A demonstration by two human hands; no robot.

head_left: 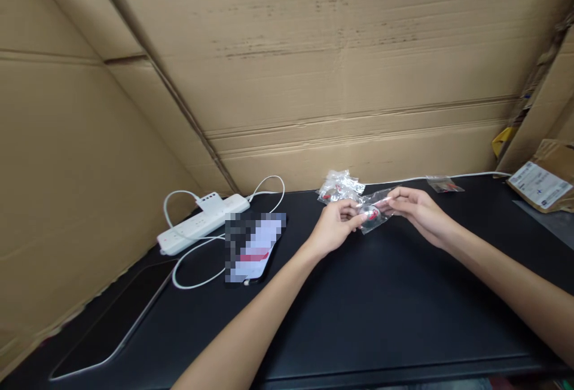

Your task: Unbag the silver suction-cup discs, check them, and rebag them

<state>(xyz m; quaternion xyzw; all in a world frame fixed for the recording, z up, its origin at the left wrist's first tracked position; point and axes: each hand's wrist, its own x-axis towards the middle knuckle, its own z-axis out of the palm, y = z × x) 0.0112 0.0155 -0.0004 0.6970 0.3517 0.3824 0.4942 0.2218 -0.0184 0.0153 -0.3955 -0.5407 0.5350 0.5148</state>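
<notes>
A small clear plastic bag [375, 212] is stretched between my two hands, just above the black tabletop. Something round and pale with red on it shows inside, too small to name. My left hand [339, 222] pinches the bag's left side between thumb and fingers. At the upper right corner, my right hand [415, 209] grips the bag with its fingertips. Right behind my left hand lies a pile of similar clear bags [339, 185], with bits of red among them.
A white power strip [201, 224] with cables and a lit phone [258, 249] sit left. A dark tablet [116, 318] lies at front left. Another clear bag [445, 184] and a labelled brown package [543, 176] are right. Cardboard walls [341, 79] enclose the black table [385, 312].
</notes>
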